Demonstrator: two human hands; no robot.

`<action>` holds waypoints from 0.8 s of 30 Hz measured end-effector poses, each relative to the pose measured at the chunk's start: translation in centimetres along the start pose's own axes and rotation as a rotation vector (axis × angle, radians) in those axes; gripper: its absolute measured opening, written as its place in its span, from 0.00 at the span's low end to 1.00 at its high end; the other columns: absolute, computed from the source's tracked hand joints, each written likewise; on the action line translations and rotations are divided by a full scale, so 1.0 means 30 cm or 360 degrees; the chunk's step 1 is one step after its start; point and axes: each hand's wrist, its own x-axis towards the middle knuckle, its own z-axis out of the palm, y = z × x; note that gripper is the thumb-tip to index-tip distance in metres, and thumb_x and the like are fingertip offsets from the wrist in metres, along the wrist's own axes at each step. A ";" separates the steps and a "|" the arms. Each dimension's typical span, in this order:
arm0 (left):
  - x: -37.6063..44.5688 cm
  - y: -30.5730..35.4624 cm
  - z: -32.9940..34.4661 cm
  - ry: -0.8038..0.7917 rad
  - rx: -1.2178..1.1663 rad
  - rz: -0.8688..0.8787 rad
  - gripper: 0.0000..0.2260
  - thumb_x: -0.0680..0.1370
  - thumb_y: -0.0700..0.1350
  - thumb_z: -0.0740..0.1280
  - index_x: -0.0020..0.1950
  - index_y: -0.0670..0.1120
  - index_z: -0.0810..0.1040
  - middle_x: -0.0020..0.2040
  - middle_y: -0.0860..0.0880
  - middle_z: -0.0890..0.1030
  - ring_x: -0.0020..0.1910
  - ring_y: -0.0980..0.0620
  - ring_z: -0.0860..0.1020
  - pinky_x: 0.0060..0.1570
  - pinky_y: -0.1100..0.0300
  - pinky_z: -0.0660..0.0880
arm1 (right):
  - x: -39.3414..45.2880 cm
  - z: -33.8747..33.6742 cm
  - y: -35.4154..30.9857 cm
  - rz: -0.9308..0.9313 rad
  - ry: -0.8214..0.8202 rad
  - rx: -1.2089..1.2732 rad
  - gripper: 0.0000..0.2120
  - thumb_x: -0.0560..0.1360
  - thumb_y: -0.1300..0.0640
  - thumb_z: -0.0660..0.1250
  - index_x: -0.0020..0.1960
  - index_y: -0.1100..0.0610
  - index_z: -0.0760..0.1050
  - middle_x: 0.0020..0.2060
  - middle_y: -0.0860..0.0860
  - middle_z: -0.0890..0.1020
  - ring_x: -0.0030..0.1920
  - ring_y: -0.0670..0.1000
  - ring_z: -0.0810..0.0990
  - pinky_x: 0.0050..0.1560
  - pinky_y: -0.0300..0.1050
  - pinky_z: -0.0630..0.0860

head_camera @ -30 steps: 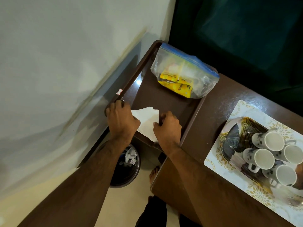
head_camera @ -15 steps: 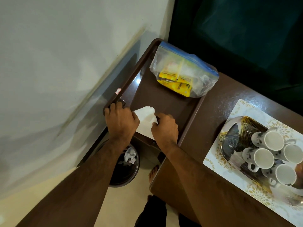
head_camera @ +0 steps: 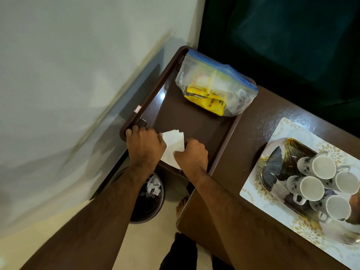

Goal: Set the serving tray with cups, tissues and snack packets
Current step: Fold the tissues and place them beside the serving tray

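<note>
A brown serving tray (head_camera: 194, 121) lies at the table's left end by the wall. A stack of white tissues (head_camera: 173, 148) lies in its near corner. My left hand (head_camera: 145, 148) rests over the tray's near-left corner, thumb against the tissues' left edge. My right hand (head_camera: 191, 154) pinches the tissues' right edge. A clear zip bag with yellow snack packets (head_camera: 213, 86) sits at the tray's far end. Several white patterned cups (head_camera: 319, 182) lie on a gold and grey platter (head_camera: 280, 162) to the right.
The platter sits on a white floral placemat (head_camera: 288, 129) on the brown table (head_camera: 253, 133). A dark bin (head_camera: 148, 199) holding crumpled paper stands on the floor below the tray. A white wall runs along the left. My foot (head_camera: 181, 205) shows beside the table.
Both hands have stayed on the tissues, squaring the stack in the tray's near corner. My right hand shifted slightly left against the stack's edge.
</note>
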 end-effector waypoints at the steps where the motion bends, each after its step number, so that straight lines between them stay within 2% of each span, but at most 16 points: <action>1: -0.001 -0.001 0.003 -0.0004 -0.0028 -0.0005 0.20 0.80 0.58 0.63 0.52 0.42 0.84 0.47 0.44 0.86 0.51 0.44 0.81 0.59 0.48 0.71 | 0.000 0.001 -0.001 -0.0001 -0.0005 0.0006 0.15 0.72 0.56 0.73 0.58 0.56 0.80 0.55 0.53 0.85 0.51 0.55 0.86 0.40 0.43 0.80; 4: -0.004 -0.001 0.010 0.0002 -0.0099 -0.0034 0.19 0.80 0.58 0.65 0.52 0.42 0.84 0.49 0.43 0.85 0.52 0.44 0.82 0.59 0.48 0.71 | 0.002 -0.004 -0.003 -0.0012 -0.0053 0.0084 0.14 0.72 0.58 0.73 0.58 0.56 0.80 0.54 0.53 0.85 0.51 0.55 0.86 0.35 0.35 0.75; 7: -0.003 0.000 0.013 0.0020 -0.0145 -0.0019 0.18 0.80 0.57 0.66 0.53 0.42 0.83 0.48 0.44 0.85 0.48 0.44 0.82 0.59 0.48 0.70 | 0.012 -0.019 0.000 -0.0008 -0.0042 0.0168 0.14 0.70 0.59 0.74 0.55 0.57 0.79 0.51 0.52 0.85 0.49 0.52 0.85 0.28 0.25 0.64; 9: 0.001 0.002 0.015 0.0043 -0.0168 -0.0004 0.16 0.79 0.56 0.66 0.52 0.43 0.82 0.45 0.44 0.85 0.45 0.44 0.83 0.58 0.48 0.70 | 0.023 -0.031 0.002 -0.0024 -0.0021 0.0233 0.15 0.69 0.60 0.76 0.55 0.57 0.79 0.51 0.52 0.85 0.47 0.49 0.83 0.26 0.23 0.62; 10: 0.005 0.003 0.016 0.0061 -0.0179 -0.0001 0.16 0.79 0.56 0.67 0.52 0.43 0.82 0.44 0.44 0.85 0.44 0.44 0.83 0.58 0.48 0.69 | 0.031 -0.037 0.003 -0.0042 -0.0010 0.0261 0.16 0.69 0.60 0.77 0.55 0.57 0.78 0.52 0.52 0.85 0.47 0.49 0.82 0.29 0.23 0.63; 13: 0.024 0.013 0.023 0.0104 -0.0292 -0.0004 0.15 0.80 0.56 0.66 0.53 0.45 0.83 0.45 0.44 0.86 0.47 0.44 0.82 0.58 0.47 0.68 | 0.048 -0.057 0.004 -0.0134 0.0020 0.0341 0.17 0.67 0.60 0.77 0.54 0.54 0.78 0.50 0.49 0.85 0.46 0.46 0.81 0.36 0.29 0.71; 15: 0.043 0.021 0.030 0.0100 -0.0448 0.0001 0.14 0.81 0.55 0.66 0.53 0.45 0.83 0.47 0.45 0.86 0.52 0.45 0.80 0.59 0.46 0.66 | 0.059 -0.074 0.006 -0.0186 0.0038 0.0397 0.21 0.66 0.61 0.78 0.56 0.53 0.78 0.51 0.47 0.85 0.47 0.45 0.80 0.43 0.37 0.79; 19: 0.077 0.027 0.043 0.0017 -0.0662 0.0041 0.15 0.83 0.55 0.63 0.52 0.44 0.82 0.52 0.44 0.83 0.58 0.43 0.77 0.61 0.45 0.65 | 0.077 -0.097 0.007 -0.0155 0.0018 0.0433 0.29 0.65 0.64 0.77 0.65 0.56 0.75 0.57 0.51 0.84 0.57 0.50 0.82 0.52 0.46 0.83; 21: 0.083 0.022 0.050 -0.0001 -0.0768 0.0108 0.15 0.83 0.53 0.63 0.55 0.43 0.81 0.54 0.44 0.82 0.60 0.44 0.76 0.63 0.46 0.65 | 0.079 -0.101 0.006 -0.0209 0.0043 0.0377 0.26 0.66 0.65 0.75 0.63 0.58 0.76 0.56 0.53 0.84 0.58 0.53 0.83 0.52 0.48 0.84; 24: 0.076 0.010 0.052 0.0033 -0.1058 0.0267 0.11 0.83 0.49 0.65 0.57 0.43 0.79 0.56 0.45 0.80 0.58 0.46 0.77 0.63 0.51 0.64 | 0.077 -0.101 0.007 -0.0350 0.0171 0.0261 0.16 0.69 0.67 0.73 0.56 0.59 0.80 0.50 0.54 0.84 0.52 0.54 0.82 0.48 0.49 0.83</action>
